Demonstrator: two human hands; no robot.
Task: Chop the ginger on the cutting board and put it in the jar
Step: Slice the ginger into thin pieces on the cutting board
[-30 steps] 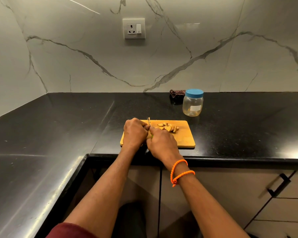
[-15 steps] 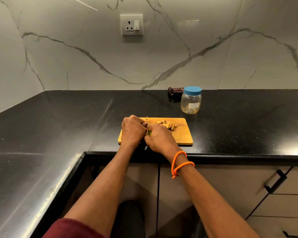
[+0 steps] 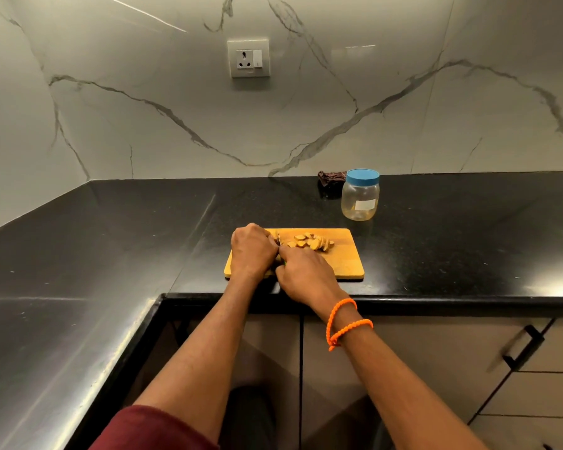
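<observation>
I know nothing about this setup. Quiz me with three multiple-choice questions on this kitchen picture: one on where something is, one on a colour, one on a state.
1. Where do the ginger slices lie?
A. on the cutting board
B. in the jar
C. on the black counter

2. What colour is the jar's lid?
A. red
B. blue
C. white

3. Is the jar open?
A. lid off
B. tipped over
C. lid on, upright

Answers: 1 A, the slices sit in a pile on the board beside the right hand. 2 B, the cap is plainly blue. 3 C, the lid covers the standing jar.
</observation>
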